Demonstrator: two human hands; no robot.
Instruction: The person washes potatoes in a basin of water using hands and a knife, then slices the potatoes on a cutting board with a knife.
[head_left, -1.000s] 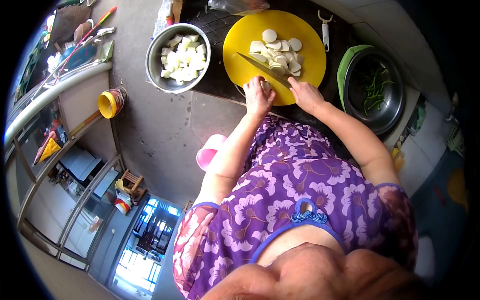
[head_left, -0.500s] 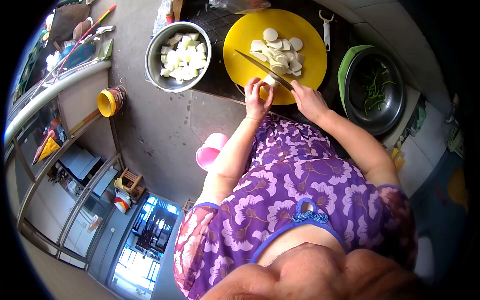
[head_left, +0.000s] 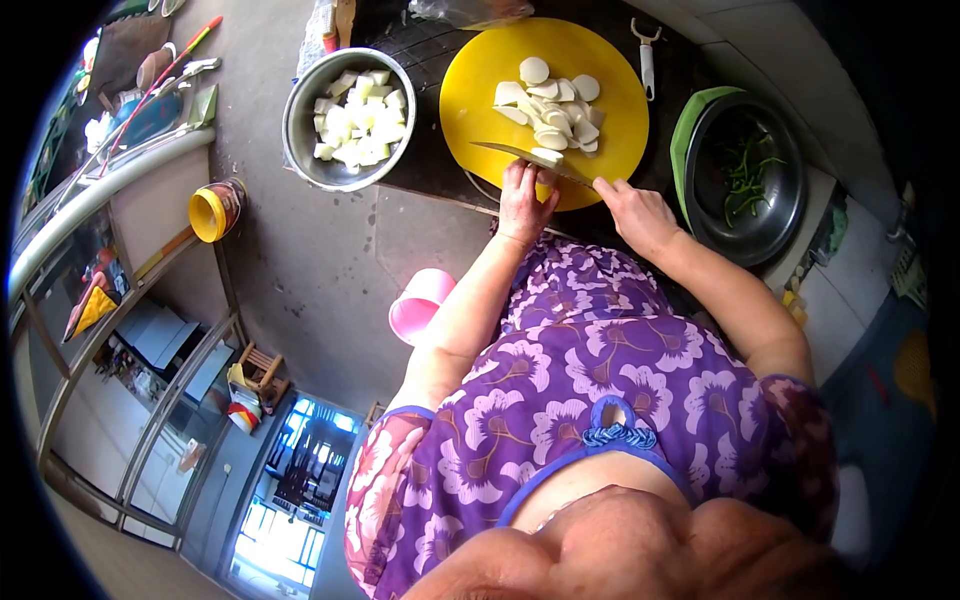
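Note:
My right hand [head_left: 642, 217] is closed around the handle of a kitchen knife [head_left: 530, 159], whose blade points left across the near part of a yellow round cutting board [head_left: 470, 95]. My left hand [head_left: 526, 207] has its fingers curled at the near side of the blade, on a white vegetable piece [head_left: 547, 155]. Part of that piece shows past the blade; the fingers and knife cover the rest. Farther back on the board lies a loose heap of thin white round slices [head_left: 560, 108].
A metal bowl [head_left: 292, 130] of pale cut chunks stands left of the board. To the right, a dark bowl [head_left: 735, 235] with green peppers rests by a green basin [head_left: 690, 125]. A white peeler [head_left: 647, 70] lies behind. A pink bucket [head_left: 420, 305] is lower left.
The knife has swung to a flatter angle and lies against the white piece. My right hand has shifted slightly right and down; my left fingers have closed in by the blade.

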